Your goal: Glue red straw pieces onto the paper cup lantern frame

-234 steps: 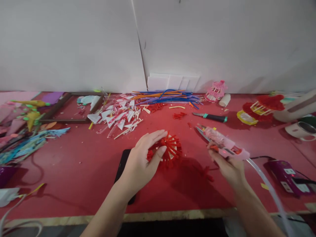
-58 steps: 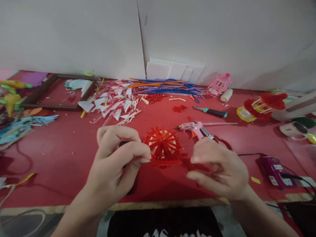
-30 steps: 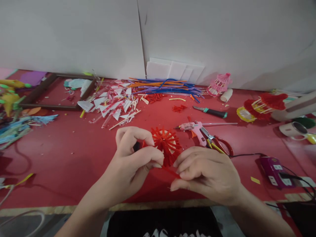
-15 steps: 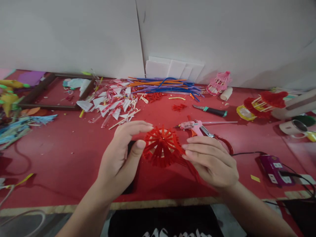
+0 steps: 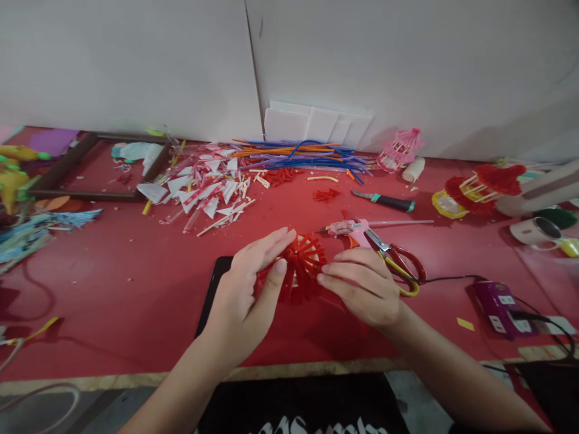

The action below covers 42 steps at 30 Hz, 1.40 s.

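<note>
A round red pipe-cleaner piece [image 5: 302,271], its fuzzy strips spreading from a middle point over a pale disc, is between my two hands. My left hand [image 5: 253,286] cups its left side, thumb in front and fingers curved behind. At the right edge, my right hand [image 5: 359,283] pinches red strips with its fingers together; the fingertips partly hide them. Just beyond the right hand lie a pink hot glue gun [image 5: 350,229] and scissors with red and yellow handles [image 5: 411,262]. A black flat object [image 5: 217,280] lies partly under my left hand.
Blue, orange and purple pipe cleaners [image 5: 298,157] lie along the wall beside a heap of plastic scraps [image 5: 208,187]. A utility knife [image 5: 384,201], a pink model pavilion [image 5: 400,149], a red model pavilion [image 5: 486,187], a mug [image 5: 534,232] and a purple power box [image 5: 502,307] stand rightward.
My left hand has moved right and closed in around the red piece, uncovering more of the black object. My right hand has shifted left, revealing the yellow scissor handle.
</note>
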Motion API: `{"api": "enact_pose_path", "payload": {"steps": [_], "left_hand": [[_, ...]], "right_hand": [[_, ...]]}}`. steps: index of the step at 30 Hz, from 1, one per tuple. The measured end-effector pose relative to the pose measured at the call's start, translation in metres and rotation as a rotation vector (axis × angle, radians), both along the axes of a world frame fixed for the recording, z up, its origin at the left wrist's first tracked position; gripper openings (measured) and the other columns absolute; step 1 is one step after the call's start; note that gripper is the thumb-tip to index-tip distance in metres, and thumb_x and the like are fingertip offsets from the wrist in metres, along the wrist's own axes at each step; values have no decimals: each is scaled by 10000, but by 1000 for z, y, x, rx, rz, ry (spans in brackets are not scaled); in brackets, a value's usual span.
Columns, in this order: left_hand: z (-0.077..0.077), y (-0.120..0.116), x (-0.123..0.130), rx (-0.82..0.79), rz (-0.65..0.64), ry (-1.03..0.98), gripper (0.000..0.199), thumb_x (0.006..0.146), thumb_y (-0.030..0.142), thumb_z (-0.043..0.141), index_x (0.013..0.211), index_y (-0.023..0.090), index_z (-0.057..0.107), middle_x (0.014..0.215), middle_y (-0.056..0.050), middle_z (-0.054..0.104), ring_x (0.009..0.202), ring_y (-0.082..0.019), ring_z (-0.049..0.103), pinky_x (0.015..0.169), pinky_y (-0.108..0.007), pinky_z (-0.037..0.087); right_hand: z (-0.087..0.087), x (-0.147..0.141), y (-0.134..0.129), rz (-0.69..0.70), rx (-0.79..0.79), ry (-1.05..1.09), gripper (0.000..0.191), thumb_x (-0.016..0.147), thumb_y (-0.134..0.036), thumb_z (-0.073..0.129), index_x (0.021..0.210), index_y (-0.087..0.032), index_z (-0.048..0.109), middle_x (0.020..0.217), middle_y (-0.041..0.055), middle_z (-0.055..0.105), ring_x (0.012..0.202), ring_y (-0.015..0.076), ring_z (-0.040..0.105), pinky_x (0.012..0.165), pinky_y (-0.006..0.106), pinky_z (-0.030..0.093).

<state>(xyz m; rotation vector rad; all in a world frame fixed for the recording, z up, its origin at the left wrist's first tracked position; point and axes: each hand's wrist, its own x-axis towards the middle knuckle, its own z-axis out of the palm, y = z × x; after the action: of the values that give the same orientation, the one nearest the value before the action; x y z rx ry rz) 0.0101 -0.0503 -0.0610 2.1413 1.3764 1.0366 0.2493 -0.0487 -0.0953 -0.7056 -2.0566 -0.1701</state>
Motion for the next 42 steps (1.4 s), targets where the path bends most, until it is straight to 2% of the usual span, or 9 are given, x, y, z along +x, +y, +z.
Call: {"api": "enact_pose_path", "payload": {"steps": [6, 10, 13, 18, 22, 28, 37, 42], "left_hand": [[2, -4, 7, 3, 26, 2, 358, 1071, 282, 535, 1410, 247, 646, 1433, -42, 724, 1355, -227, 672, 1132, -368, 580], [-3, -7, 9, 15, 17, -1, 400, 1059, 263, 546, 1458, 285, 569, 1446, -36, 703, 1322, -218, 675, 1125, -384, 568], [-8, -9, 11, 39, 18, 11, 422, 1055, 239, 546, 1476, 257, 526, 1448, -71, 684, 1320, -226, 661, 1140, -401, 547], [-10, -9, 13, 116, 25, 18, 352, 1043, 213, 556, 1395, 196, 552, 1370, -109, 683, 1320, -229, 632, 1140, -375, 528], [-8, -9, 13, 94, 20, 25, 333, 1045, 212, 546, 1378, 205, 557, 1306, -91, 695, 1229, -217, 659, 1100, -372, 535], [-8, -9, 13, 92, 14, 29, 328, 1042, 215, 557, 1370, 216, 555, 1276, -72, 700, 1195, -200, 663, 1081, -345, 533], [-10, -8, 15, 117, 35, 72, 336, 1033, 252, 598, 1367, 217, 584, 1297, -86, 746, 1185, -240, 705, 1122, -424, 535], [-12, -7, 19, 214, 103, 75, 380, 1039, 234, 612, 1417, 201, 618, 1296, -84, 787, 1184, -238, 732, 1149, -405, 537]], "right_hand": [[3, -2, -1, -15, -17, -33, 183, 996, -85, 640, 1038, -187, 786, 990, 47, 812, 1012, 214, 701, 859, 374, 610], [8, -2, 0, -23, -11, -41, 170, 989, -78, 642, 1000, -172, 783, 953, 60, 791, 1005, 218, 685, 847, 367, 609], [10, -2, -1, -15, -21, -52, 169, 994, -74, 630, 976, -148, 782, 949, 76, 788, 1011, 228, 675, 851, 378, 605], [10, -3, -1, -17, -42, -55, 159, 993, -84, 639, 981, -172, 772, 956, 60, 778, 1002, 218, 677, 844, 373, 606], [12, -1, 1, 9, -67, -86, 170, 1022, -120, 612, 1009, -182, 770, 983, 64, 767, 1019, 218, 677, 872, 377, 622], [18, 1, 4, 31, -86, -118, 179, 1028, -124, 607, 1003, -181, 775, 1001, 71, 775, 1034, 222, 668, 881, 378, 618], [19, -1, 3, 39, -83, -131, 125, 998, -113, 653, 1009, -167, 765, 1017, 79, 780, 1027, 224, 674, 877, 382, 612], [20, -1, 5, 41, -71, -147, 92, 986, -134, 684, 965, -192, 752, 991, 53, 781, 1004, 202, 682, 873, 352, 602]]}}
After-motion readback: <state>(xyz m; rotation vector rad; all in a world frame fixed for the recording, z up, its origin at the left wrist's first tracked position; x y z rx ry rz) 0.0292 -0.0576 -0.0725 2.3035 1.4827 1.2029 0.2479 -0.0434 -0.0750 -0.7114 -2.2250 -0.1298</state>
